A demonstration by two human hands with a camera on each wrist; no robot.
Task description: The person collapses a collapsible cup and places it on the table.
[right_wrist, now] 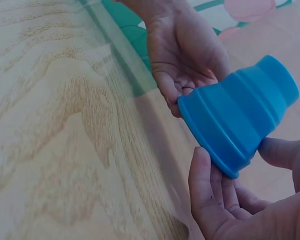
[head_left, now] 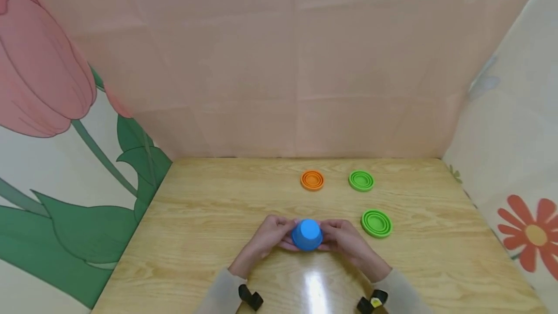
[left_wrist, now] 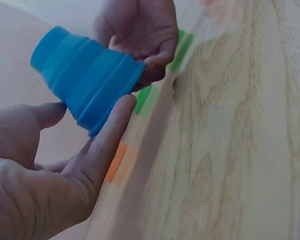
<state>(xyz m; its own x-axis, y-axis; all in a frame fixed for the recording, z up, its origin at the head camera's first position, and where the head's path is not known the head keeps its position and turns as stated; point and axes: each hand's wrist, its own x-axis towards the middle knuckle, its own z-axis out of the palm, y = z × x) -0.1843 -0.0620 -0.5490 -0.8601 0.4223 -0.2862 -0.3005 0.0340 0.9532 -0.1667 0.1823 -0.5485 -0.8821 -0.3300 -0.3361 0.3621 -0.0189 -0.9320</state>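
A blue collapsible cup, extended into stepped rings, is held between both hands above the wooden table. Its narrow end points up and its wide rim down in the head view. My left hand grips one side, with the thumb on the wall and fingers under the rim, as the left wrist view shows. From the opposite side my right hand holds it likewise; in the right wrist view its thumb presses the cup wall and its fingertips meet the rim. The cup's inside is hidden.
An orange collapsed cup lies flat toward the table's back edge. Right of it is a green collapsed cup, and another green collapsed cup lies nearer, beside the right hand. Printed cloth walls enclose the wooden table.
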